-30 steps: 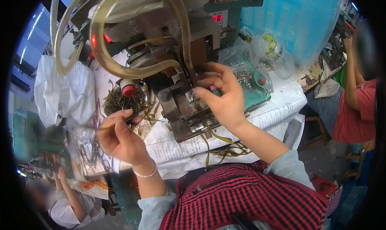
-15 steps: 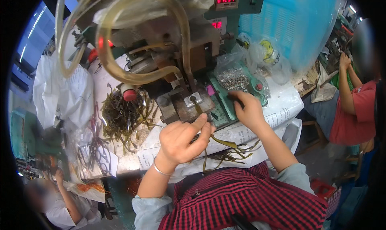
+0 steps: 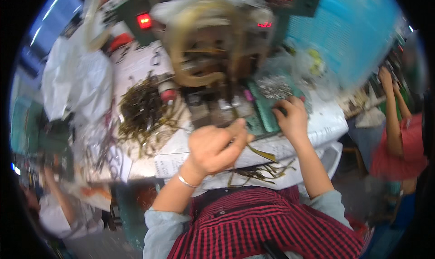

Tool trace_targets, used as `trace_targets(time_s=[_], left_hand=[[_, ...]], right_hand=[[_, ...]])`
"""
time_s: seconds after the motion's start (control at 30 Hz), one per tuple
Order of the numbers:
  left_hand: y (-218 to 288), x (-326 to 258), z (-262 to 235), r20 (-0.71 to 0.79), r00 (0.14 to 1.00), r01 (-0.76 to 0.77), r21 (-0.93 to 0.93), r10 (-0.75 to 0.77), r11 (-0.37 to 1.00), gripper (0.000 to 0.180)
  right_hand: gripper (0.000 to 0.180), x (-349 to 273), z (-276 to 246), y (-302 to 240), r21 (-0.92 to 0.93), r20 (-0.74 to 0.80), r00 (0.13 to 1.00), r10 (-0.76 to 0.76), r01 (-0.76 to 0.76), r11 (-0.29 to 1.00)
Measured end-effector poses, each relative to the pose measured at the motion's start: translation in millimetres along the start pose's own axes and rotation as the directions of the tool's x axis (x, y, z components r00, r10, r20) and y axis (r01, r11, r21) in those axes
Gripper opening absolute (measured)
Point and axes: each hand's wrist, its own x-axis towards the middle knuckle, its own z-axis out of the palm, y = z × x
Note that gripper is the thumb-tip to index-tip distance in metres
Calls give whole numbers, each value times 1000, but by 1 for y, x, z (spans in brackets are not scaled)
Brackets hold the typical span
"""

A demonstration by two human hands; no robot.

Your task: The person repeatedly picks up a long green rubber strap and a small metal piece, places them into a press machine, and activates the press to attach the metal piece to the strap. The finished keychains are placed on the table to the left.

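Observation:
My left hand (image 3: 215,146) is closed in front of the press, its fingers pinched on an olive-green strap. One end of this strap (image 3: 263,155) sticks out past the fingers toward the right, and a piece runs up toward the press's metal block (image 3: 224,106). My right hand (image 3: 293,118) is over the green tray (image 3: 266,113), thumb and forefinger curled toward each other. Whatever lies between those fingertips is too small and smeared to make out. Small silvery metal pieces (image 3: 274,87) are heaped at the tray's far end, just beyond my right hand.
A tangled pile of olive straps (image 3: 142,112) lies left of the press, by a red-tipped knob (image 3: 168,95). More straps (image 3: 263,172) lie at the table's front edge. A thick clear hose (image 3: 181,55) loops before the machine. Behind right stands a blue plastic basket (image 3: 342,37). Co-workers sit at both sides.
The view has shifted and blurred. My left hand has curled its outstretched forefinger in. My right hand's forefinger and thumb have drawn closer together over the tray.

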Motion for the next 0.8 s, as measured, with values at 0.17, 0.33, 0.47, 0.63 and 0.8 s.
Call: trace_targets(time_s=[0.17,0.33,0.47,0.63,0.8], left_hand=[[25,-57,-16,-168,942,294,-10,-291,956,33],[-48,-104,-33,-9,728,667,238,-685,706,22],[-95,-191,3,331,603,541,499,-726,677,11],[-123,-179,-17,45,569,778,294,-821,556,11],[-128,-157,-81,-309,50,992,-98,-950,85,20]], right_hand=[[13,-14,15,29,86,8,998,-60,59,995],[26,-10,60,106,373,-26,987,158,-137,917],[25,11,26,59,693,210,975,73,-201,692],[26,3,3,0,715,188,980,68,-184,675],[28,-13,-2,-26,565,66,991,114,-132,815]])
